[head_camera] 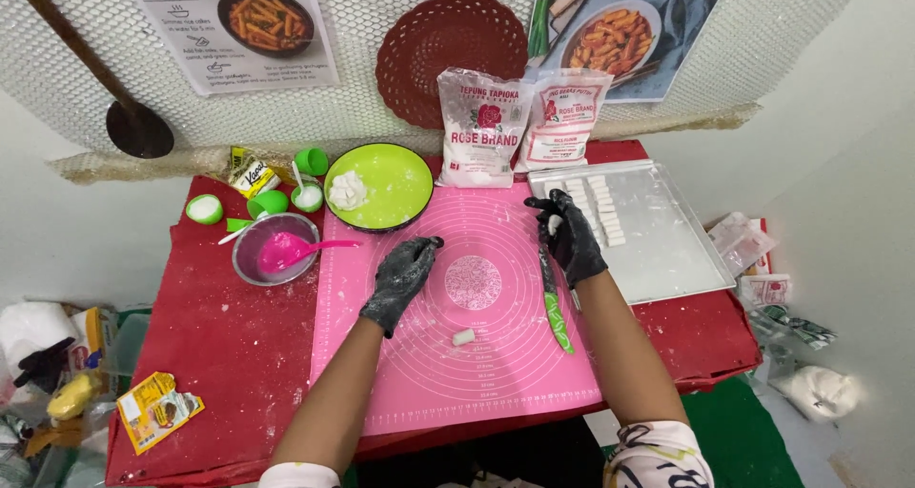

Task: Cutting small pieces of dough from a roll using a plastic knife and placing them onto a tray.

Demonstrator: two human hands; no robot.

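A red table [229, 355] fills the view, and on it lies a pink silicone mat [477, 355] printed with concentric circles, its centre dusted with flour. At about two o'clock from the mat's centre sits a metal baking tray [667, 259], floured, with two short rows of small white dough pieces [599, 210] along its left part. At twelve o'clock two flour bags [522, 126] stand upright against the wall, and at eleven o'clock a green bowl [381, 188] holds a clump of white dough. At nine o'clock, off the mat, a grey bowl [274, 250] holds a pink spoon. The left hand [400, 276], in a black glove smeared with flour, rests on the mat just left of the centre circle — fingers loosely curled, thumb and forefinger drawn toward each other, nothing visibly gripped. The right hand [570, 235], gloved the same, hovers at the mat's right edge where it meets the tray; its fingertips pinch a small white dough piece [554, 224]. Below that hand, at four o'clock from the centre, a green-handled knife [555, 312] lies flat on the mat, blade pointing up toward the hand. At six o'clock — well apart from both hands — one loose cut dough piece [463, 336] lies alone on the mat.
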